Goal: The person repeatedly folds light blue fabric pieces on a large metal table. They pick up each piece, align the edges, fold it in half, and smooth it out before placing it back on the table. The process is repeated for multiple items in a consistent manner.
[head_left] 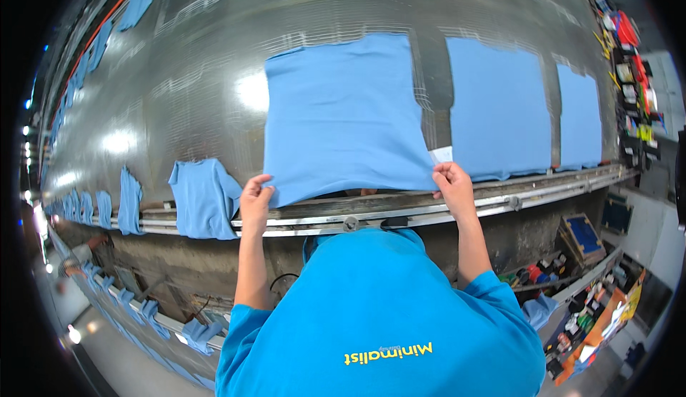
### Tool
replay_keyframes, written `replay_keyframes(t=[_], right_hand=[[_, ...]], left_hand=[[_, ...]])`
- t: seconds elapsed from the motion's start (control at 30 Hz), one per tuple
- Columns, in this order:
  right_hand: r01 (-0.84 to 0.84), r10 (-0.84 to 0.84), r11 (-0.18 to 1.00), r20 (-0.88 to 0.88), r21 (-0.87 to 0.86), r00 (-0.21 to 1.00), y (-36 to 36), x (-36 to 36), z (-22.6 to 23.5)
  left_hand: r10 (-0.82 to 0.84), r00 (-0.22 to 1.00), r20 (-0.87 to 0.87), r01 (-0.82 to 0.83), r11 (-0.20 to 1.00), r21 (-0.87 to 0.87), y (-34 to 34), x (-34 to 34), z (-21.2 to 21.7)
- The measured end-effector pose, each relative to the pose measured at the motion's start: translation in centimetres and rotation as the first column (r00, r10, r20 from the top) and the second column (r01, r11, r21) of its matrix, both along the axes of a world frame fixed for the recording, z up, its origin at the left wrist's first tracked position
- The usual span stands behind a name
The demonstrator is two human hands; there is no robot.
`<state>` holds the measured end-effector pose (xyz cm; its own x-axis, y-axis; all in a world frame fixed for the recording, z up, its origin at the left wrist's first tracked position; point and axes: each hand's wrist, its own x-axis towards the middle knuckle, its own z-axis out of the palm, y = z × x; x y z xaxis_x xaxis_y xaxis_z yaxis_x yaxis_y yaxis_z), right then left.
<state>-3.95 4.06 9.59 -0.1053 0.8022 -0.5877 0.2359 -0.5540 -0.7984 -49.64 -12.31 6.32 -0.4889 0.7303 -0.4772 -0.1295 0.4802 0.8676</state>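
On the belt's edge, left hand (255,198) and right hand (450,181) pinch blue cloth (343,115) corners.

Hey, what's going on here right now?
A person in a blue shirt holds a blue fabric panel by its two near corners, left hand on one and right hand on the other, spreading it flat on a shiny metal mesh surface. More blue panels lie flat to the right; a crumpled blue piece sits to the left.

far blue cloth pieces (86,207) blurred, shelf clutter (632,75) too small
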Motion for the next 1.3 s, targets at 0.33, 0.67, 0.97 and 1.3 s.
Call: replay_keyframes(t=[0.33, 0.67, 0.97, 1.3], right_hand=[[-0.406, 0.274, 0.83, 0.355, 0.382, 0.894, 6.1, -7.6, -0.8], [-0.653, 0.475, 0.244, 0.499, 0.717, 0.725, 21.1, -27.5, -2.5], [-0.673, 0.421, 0.081, 0.586, 0.736, 0.692, 26.8, -33.9, -7.8], [-0.581, 0.397, 0.18, 0.482, 0.793, 0.781, 27.6, -34.9, -8.6]], left_hand=[[0.027, 0.939, -0.342, -0.067, 0.992, -0.105, 6.7, -2.8, -1.7], [0.037, 0.896, -0.441, -0.089, 0.991, -0.097, 25.8, -6.0, -1.6], [-0.06, 0.955, -0.29, 0.021, 0.991, -0.135, 28.8, -6.8, -1.4], [0.149, 0.964, -0.222, -0.105, 0.975, 0.195, 28.7, -6.2, -2.9]])
